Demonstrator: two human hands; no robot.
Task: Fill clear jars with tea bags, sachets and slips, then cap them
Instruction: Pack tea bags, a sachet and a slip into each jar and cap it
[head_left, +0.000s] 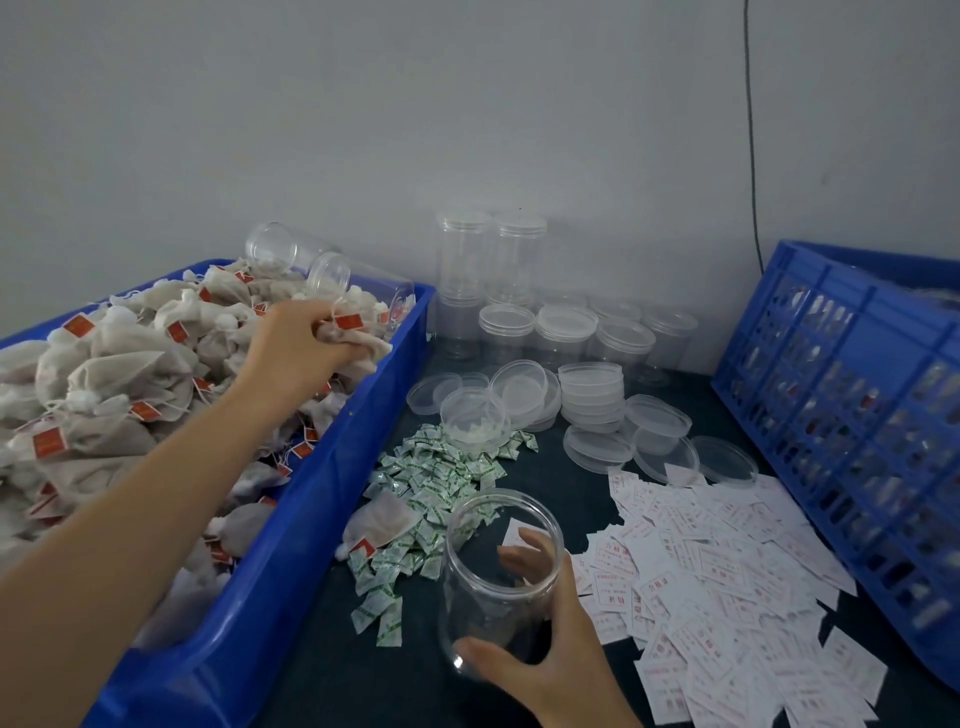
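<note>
Gripping a clear cylindrical jar (500, 577) low on its wall, the right hand (553, 662) curls its thumb across the front, and its fingers show through the transparent plastic. The jar leans slightly, open mouth up, over the near part of the dark table (332, 680); whether its base rests there cannot be told. Just left of it lies a heap of small green-and-white sachets (439, 486) with crimped edges, with one gauzy loose tea bag (382, 519) on top. To the right spreads a drift of flat white paper slips (727, 577) printed in red. Farther left, a glossy blue bin (291, 545) holds crumpled mesh tea bags (114, 364) with red tags. The left hand (304, 340) reaches in and clutches a bunch of them at the far end. Two clear jars (332, 270) lie on their sides on that pile. Beyond the sachets sit shallow round lids (592, 395), loose and stacked. Upright jars (514, 249) stand against the grey wall. A latticed blue crate (841, 364) stands at right.
</note>
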